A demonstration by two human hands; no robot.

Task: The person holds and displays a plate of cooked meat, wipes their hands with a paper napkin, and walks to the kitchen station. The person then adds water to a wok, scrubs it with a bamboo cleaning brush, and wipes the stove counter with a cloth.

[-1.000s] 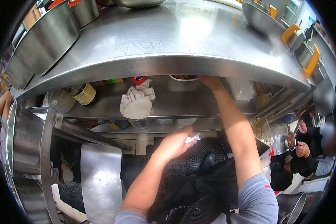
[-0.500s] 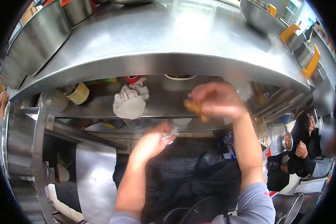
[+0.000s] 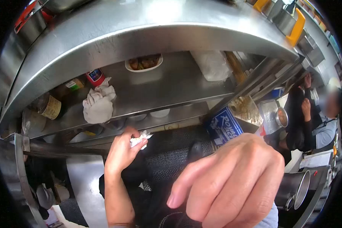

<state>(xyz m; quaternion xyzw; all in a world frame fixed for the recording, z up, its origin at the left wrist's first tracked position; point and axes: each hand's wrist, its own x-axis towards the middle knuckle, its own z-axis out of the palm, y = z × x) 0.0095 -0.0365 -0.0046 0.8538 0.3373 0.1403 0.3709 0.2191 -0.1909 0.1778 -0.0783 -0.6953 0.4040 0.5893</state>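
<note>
My left hand (image 3: 119, 152) is closed around a crumpled white tissue (image 3: 140, 140), low in front of the steel counter. Very close to the camera, my right hand (image 3: 235, 180) shows its back, with the fingers curled down and inward. Whatever those fingers hold, if anything, is hidden behind them. On the shelf under the counter stands a white dish (image 3: 159, 65) with brown pieces of food in it. To the left on that shelf lies a bunched whitish cloth (image 3: 98, 106), beside a red container (image 3: 95, 77).
A steel counter (image 3: 140, 34) curves across the top. A labelled jar (image 3: 49, 107) and a clear plastic bag (image 3: 212, 66) sit on the shelf below. At right are an open blue box (image 3: 226, 123), a metal pot (image 3: 292, 190) and another person (image 3: 323, 131).
My right hand has come from the shelf edge up close to the camera; the brown piece it held is out of sight. The view has shifted right, and my left hand keeps the tissue.
</note>
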